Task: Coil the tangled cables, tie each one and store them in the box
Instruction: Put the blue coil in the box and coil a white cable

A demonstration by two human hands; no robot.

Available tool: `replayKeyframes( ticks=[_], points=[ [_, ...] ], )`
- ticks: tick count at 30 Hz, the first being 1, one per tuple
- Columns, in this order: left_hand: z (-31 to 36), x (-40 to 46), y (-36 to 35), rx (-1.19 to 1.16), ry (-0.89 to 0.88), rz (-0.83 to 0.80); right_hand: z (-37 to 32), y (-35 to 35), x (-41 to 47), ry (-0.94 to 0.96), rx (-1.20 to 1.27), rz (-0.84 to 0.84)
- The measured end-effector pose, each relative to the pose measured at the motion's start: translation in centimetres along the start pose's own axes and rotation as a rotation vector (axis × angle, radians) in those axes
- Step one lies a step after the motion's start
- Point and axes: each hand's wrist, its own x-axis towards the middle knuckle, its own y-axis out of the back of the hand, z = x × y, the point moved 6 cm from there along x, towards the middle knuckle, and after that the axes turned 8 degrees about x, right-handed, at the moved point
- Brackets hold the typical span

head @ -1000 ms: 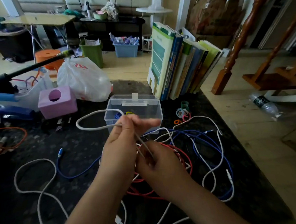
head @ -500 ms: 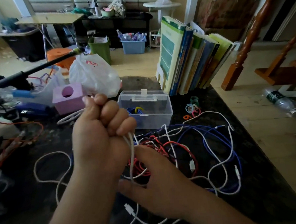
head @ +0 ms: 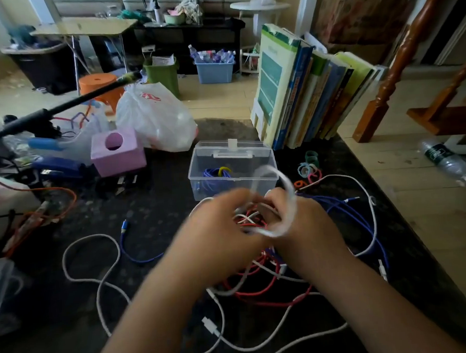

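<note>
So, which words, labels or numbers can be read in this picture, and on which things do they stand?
No text reads clearly.
Red print on the white plastic bag: too blurred to read.
Covers and spines of the books: print too small.
Label on the water bottle on the floor: unreadable.

Left hand: your left hand point(head: 216, 231) has dropped from its raised fist half a second ago and now sits level with the right, over the tangle.
Right hand: your right hand point(head: 307, 226) is up off the pile, fingers curled by the left.
White cable: the white cable point(head: 288, 200) now arcs as a blurred loop over your right hand, toward 12 o'clock, near the box point(head: 233, 173).
</note>
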Motion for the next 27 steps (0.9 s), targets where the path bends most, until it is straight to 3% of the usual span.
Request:
replayKeyframes(
  ticks=[5,7,10,12,14,17,22,25,27],
  points=[
    [-1.9,0.5,-1.9,0.136,0.048,-0.113,0.1,0.3,-0.2,-0.003,0.028,-0.024],
    [-2.1,0.5,-2.2,0.292,0.027,-0.150,-0.2,0.0,-0.2,0.016,-0.018,-0.059],
    [-1.6,0.1,-2.9,0.617,-0.026,-0.122,-0.2,0.0,-0.1,0.021,-0.067,-0.059],
    [-0.9,0.1,-2.9,0.643,-0.036,-0.087,-0.2,0.7,0.1,0.008,-0.005,0.014],
    [-0.2,0.1,-2.1,0.414,0.008,-0.033,0.0,1.6,0.4,0.020,0.032,0.108],
    [1.2,-0.6,1.5,-0.263,0.090,0.191,0.2,2.1,0.9,0.056,-0.081,0.209],
    [-0.6,-1.1,8.9,-0.985,0.110,0.469,4.0,1.1,1.4,-0.151,-0.101,0.117],
    [-2.6,-0.7,10.2,-0.975,0.156,0.503,4.0,1.5,1.1,-0.119,-0.111,0.109],
    [-3.3,-0.6,8.7,-0.951,0.217,0.441,3.2,1.1,1.0,-0.094,-0.149,0.067]
  ],
)
